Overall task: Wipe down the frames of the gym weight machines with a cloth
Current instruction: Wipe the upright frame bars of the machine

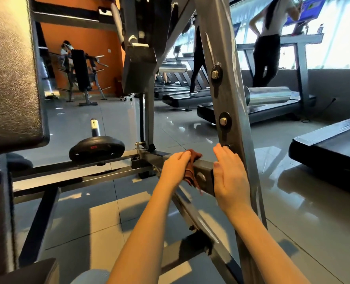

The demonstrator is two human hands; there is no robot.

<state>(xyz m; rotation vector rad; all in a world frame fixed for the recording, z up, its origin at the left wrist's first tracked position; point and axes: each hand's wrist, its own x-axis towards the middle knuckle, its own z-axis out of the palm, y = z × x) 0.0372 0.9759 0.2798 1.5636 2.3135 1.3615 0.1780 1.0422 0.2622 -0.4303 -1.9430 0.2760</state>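
Observation:
A grey steel weight machine frame fills the view, with a slanted upright post carrying bolts and a low horizontal bar joining it. My left hand holds a dark red-brown cloth against the horizontal bar, just left of the joint. The cloth drapes over the bar's top and front face. My right hand rests with straight fingers on the lower part of the slanted post, beside the cloth, covering the lowest bolt.
A black padded seat back stands at the left. A black weight plate sits on a peg over the low rails. Treadmills line the right and back, with people on them. Glossy tiled floor lies around.

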